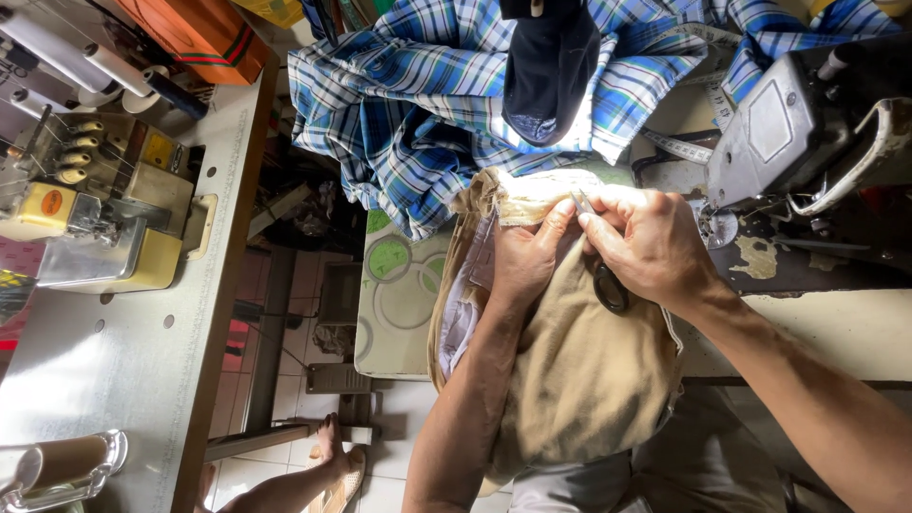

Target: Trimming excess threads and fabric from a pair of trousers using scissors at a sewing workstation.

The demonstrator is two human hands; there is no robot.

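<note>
A tan pair of trousers lies over my lap and the table edge, its pale lining showing at the left. My left hand pinches the waistband near the top edge. My right hand grips small scissors, with a black finger loop showing under the palm and the metal tip at the waistband seam next to my left fingers.
A blue plaid cloth is heaped behind the trousers with a dark garment on it. A sewing machine stands at right, a measuring tape beside it. Another machine sits on a grey table at left. A person's foot rests below.
</note>
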